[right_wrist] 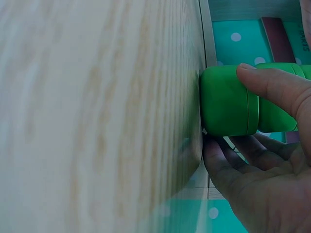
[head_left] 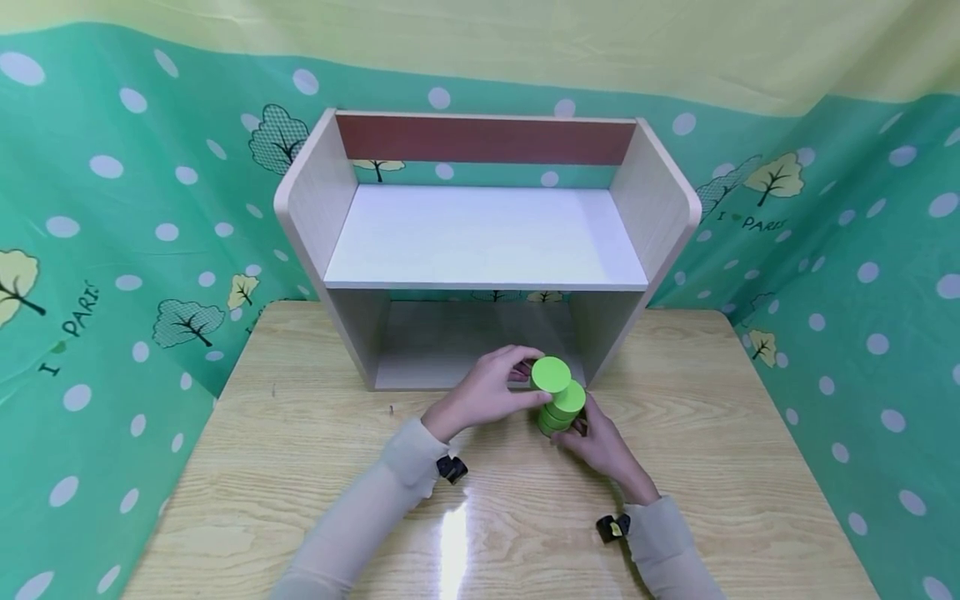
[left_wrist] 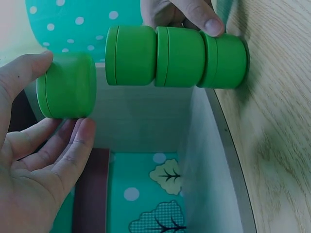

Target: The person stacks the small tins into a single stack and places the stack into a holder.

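My left hand (head_left: 495,387) holds a small round green lidded jar (left_wrist: 68,87) between thumb and fingertips. In the left wrist view this jar is apart from a stack of three like it: the top jar (left_wrist: 133,56), the middle jar (left_wrist: 182,57) and the bottom jar (left_wrist: 227,62), which stands on the table. Around the bottom jar curls my right hand (head_left: 606,446), its thumb (right_wrist: 267,82) on one side and its fingers on the other. From the head view, the held jar partly covers the stack.
Just behind the jars stands a two-tier shelf (head_left: 487,237) with pale side panels and a dark red back bar (head_left: 487,139). It rests on the wooden table (head_left: 300,467). A green patterned curtain (head_left: 97,217) hangs behind and along both sides.
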Tool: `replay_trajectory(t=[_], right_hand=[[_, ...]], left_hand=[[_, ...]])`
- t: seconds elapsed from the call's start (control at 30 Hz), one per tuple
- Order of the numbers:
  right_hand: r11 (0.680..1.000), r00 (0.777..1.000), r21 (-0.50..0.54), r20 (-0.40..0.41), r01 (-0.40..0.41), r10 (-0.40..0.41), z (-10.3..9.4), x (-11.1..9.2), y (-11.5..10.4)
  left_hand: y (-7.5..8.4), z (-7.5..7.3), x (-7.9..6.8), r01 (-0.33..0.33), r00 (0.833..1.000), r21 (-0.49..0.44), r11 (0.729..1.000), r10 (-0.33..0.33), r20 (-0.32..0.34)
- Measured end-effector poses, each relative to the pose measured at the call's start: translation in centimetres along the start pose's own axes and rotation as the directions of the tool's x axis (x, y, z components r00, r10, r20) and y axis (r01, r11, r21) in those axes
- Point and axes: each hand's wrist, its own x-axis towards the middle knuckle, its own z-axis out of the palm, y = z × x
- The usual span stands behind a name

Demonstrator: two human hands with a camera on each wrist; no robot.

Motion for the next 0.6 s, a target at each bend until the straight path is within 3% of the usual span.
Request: replay_trajectory(t=[0.43, 0.6], right_hand=[[1.0, 1.0, -0.029, 0.004, -0.002, 0.002, 0.0, 0.0, -0.2], [0.999, 1.0, -0.032, -0.012, 0.002, -0.003, 0.4, 0.4, 2.2]], left_hand=[[0.0, 0.7, 0.6, -0.034, 0.999, 0.004, 0.999, 0.034, 0.022], [0.1, 0.9, 0.7, -0.032, 0.999, 0.024, 0.999, 0.031, 0.034]])
